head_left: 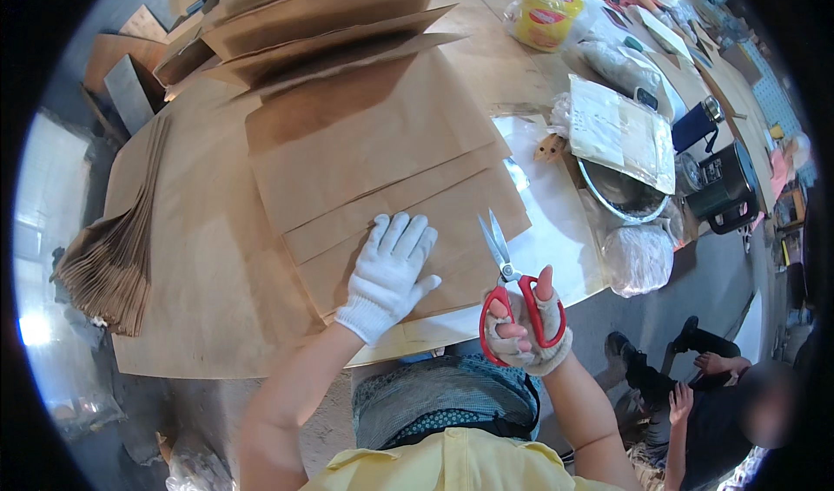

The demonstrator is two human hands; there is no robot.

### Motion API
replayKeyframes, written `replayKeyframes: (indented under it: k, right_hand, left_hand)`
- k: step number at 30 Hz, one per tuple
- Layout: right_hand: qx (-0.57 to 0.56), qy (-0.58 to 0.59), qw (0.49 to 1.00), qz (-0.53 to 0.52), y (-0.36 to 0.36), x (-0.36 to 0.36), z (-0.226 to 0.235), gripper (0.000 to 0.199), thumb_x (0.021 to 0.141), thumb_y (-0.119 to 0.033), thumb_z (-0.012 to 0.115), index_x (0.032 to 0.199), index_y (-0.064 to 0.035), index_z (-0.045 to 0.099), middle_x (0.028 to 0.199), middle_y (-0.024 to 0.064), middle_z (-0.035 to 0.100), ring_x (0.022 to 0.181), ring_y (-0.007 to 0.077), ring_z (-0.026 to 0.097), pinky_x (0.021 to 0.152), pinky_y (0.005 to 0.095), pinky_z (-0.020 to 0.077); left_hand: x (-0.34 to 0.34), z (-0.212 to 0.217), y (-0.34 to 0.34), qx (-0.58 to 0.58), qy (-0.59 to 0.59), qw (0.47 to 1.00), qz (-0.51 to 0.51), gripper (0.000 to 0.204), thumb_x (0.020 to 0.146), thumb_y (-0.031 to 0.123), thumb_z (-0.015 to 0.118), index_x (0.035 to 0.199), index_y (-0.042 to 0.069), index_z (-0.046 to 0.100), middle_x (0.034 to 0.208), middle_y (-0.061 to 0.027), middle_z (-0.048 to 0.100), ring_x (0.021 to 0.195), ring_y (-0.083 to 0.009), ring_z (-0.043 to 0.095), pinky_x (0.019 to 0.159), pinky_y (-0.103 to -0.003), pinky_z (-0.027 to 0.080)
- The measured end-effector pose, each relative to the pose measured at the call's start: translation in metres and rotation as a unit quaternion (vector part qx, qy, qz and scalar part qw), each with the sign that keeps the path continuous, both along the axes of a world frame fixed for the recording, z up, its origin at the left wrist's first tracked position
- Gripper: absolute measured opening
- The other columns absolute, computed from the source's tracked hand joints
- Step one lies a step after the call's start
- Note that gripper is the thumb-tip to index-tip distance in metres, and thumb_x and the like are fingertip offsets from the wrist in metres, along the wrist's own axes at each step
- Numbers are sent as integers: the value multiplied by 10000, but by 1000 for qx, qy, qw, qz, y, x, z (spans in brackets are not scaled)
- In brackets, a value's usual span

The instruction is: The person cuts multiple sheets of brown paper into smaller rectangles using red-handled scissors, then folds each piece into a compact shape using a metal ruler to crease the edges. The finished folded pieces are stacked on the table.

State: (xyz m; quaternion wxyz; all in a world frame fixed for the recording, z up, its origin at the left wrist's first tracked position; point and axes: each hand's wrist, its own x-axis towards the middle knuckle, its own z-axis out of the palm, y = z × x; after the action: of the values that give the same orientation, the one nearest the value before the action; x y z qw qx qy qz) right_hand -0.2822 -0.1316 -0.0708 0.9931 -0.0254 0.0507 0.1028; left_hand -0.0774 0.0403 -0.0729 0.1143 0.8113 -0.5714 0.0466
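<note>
My left hand [388, 265], in a white knitted glove, lies flat with its fingers stretched out on a brown paper bag [373, 161]. The bag is folded flat on the table in front of me, its folded bottom strip near my fingertips. My right hand [526, 330], in a worn glove that leaves fingertips bare, is closed around the red handles of a pair of scissors [506, 270]. The blades point away from me, slightly parted, beside the bag's right edge. Nothing lies between the blades.
More brown paper bags [321, 22] stand beyond, a fanned stack [122, 248] lies at left. At right are a yellow tub [547, 15], a plastic-wrapped packet [621, 135] over a bowl [617, 197], a blue flask [698, 125] and a dark mug [725, 187]. A person [712, 413] sits lower right.
</note>
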Motion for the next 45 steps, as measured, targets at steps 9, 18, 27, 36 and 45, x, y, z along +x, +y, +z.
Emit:
replayKeyframes:
  k: [9, 18, 27, 36, 45]
  right_hand:
    - [25, 15, 999, -31, -8, -6, -2, 900, 849, -926, 458, 1030, -52, 567, 644, -29, 464, 529, 79, 483, 416, 201, 351]
    - [-106, 49, 993, -21, -15, -7, -2, 894, 866, -921, 438, 1063, -63, 592, 717, 3, 499, 595, 135, 513, 498, 257, 404]
    - [-188, 166, 964, 85, 7, 21, 11, 921, 914, -883, 401, 1126, -7, 584, 831, 105, 603, 708, 250, 613, 721, 399, 562]
    - [-439, 176, 868, 153, -5, 14, 16, 690, 1022, -734, 452, 1015, -55, 573, 698, 27, 582, 584, 171, 601, 548, 324, 531]
    - [-509, 285, 812, 39, -51, 16, -19, 511, 1061, -597, 522, 909, -111, 571, 595, -21, 515, 445, 111, 477, 403, 272, 380]
  left_hand:
    - [17, -6, -2, 9, -6, 1000, -17, 698, 853, 397, 779, 1443, 77, 589, 1523, -150, 549, 1417, -342, 491, 1240, -517, 303]
    - [18, -1, -7, -23, 7, 1000, -7, 625, 915, 443, 727, 1403, 67, 620, 1563, -158, 515, 1462, -360, 459, 1218, -523, 346]
    - [-8, 8, -18, -66, 40, 988, 130, 412, 827, 383, 796, 1122, 120, 676, 1106, -71, 613, 1066, -292, 595, 891, -453, 495]
    - [-1, 12, -27, -32, 78, 978, 188, 366, 827, 240, 784, 1151, 107, 677, 1068, -114, 640, 1022, -338, 622, 878, -461, 531]
    - [21, 18, -10, -35, 158, 981, 109, 341, 869, 208, 745, 1190, 118, 675, 1101, -121, 649, 1082, -334, 635, 923, -450, 549]
